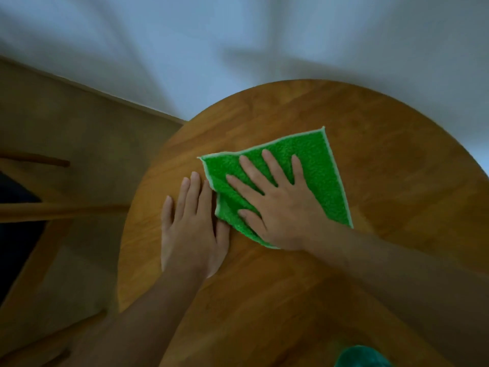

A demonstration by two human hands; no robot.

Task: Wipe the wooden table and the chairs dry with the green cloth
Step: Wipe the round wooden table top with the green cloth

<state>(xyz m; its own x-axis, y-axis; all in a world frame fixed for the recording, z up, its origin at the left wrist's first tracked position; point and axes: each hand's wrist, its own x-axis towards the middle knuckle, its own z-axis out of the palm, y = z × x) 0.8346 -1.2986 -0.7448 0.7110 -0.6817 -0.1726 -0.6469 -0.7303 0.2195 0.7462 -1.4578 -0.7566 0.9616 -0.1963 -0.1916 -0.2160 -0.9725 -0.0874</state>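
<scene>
Head: green cloth [317, 165] under right fingers [267, 165]

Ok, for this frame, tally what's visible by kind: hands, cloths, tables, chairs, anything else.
Hands: 2, left hand flat on the wood, right hand flat on the cloth
Green cloth: 1
Round wooden table: 1
Wooden chair, partly in view: 1
Teal object at bottom edge, unidentifiable: 1
Total: 6
</scene>
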